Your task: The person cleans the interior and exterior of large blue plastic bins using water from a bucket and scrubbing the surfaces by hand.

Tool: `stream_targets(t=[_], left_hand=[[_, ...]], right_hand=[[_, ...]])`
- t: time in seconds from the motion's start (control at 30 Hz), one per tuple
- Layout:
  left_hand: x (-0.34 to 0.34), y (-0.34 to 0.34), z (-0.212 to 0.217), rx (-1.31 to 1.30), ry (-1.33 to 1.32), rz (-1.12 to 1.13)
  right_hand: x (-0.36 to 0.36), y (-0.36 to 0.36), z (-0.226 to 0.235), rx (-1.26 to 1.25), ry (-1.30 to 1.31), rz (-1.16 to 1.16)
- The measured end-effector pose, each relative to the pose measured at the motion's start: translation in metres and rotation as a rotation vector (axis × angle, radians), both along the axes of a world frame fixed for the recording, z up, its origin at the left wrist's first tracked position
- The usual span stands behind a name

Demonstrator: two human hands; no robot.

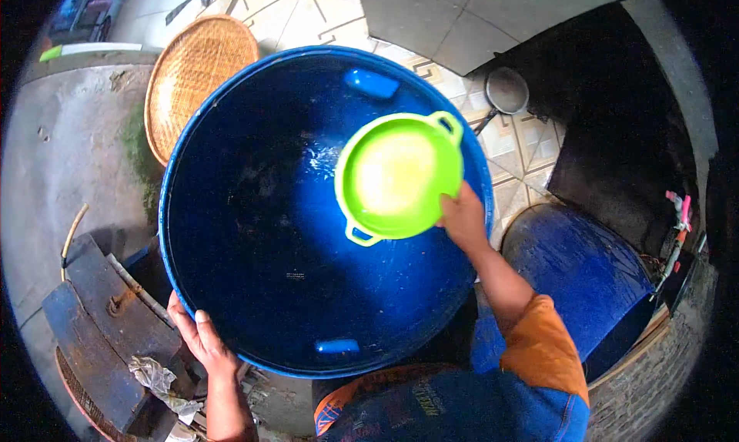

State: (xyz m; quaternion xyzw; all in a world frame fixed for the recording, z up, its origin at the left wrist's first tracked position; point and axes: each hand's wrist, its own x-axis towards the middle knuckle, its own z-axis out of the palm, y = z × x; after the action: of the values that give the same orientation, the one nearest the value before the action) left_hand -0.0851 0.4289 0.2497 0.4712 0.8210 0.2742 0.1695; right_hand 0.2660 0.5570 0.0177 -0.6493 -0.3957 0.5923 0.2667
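Head view, left hand: the left hand (204, 338) grips the near-left rim of the large blue plastic drum, thumb on the lip and fingers around the outside.
Right hand: the right hand (466, 215), slightly blurred, grasps the near-right edge of the lime-green basin.
Lime-green basin: the round, two-handled basin (399, 172) is over the right half of the drum's opening; how deep it sits cannot be told.
Large blue drum: the open drum (246, 211) stands mouth up before the person, with a dark interior and a glossy patch.
Far left: a round woven bamboo tray (202, 76) is just beside the drum.
Far right: a long-handled pan (507, 91) lies near patterned floor tiles (530, 145).
Right: a second blue drum (581, 269) is near the right forearm.
Near left: worn wooden boards (108, 319) carry crumpled clear plastic (154, 376).
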Motion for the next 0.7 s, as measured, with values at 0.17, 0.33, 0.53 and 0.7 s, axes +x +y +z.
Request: stream_targets(t=[0.17,0.33,0.53,0.7], left_hand=[[0.002,-0.004,0.004,-0.023,-0.013,0.031],[-0.006,-0.007,0.003,-0.051,-0.015,0.042],[-0.035,-0.035,0.006,-0.021,0.108,0.26],[-0.056,-0.067,0.028,-0.215,0.372,0.204]], right_hand=[[0.112,0.0,0.03,0.188,0.044,-0.48],[0.197,-0.02,-0.062,0.094,-0.107,-0.815],[0.191,-0.07,-0.256,-0.26,0.012,-1.101],[0.164,-0.069,-0.326,-0.384,0.077,-1.165]])
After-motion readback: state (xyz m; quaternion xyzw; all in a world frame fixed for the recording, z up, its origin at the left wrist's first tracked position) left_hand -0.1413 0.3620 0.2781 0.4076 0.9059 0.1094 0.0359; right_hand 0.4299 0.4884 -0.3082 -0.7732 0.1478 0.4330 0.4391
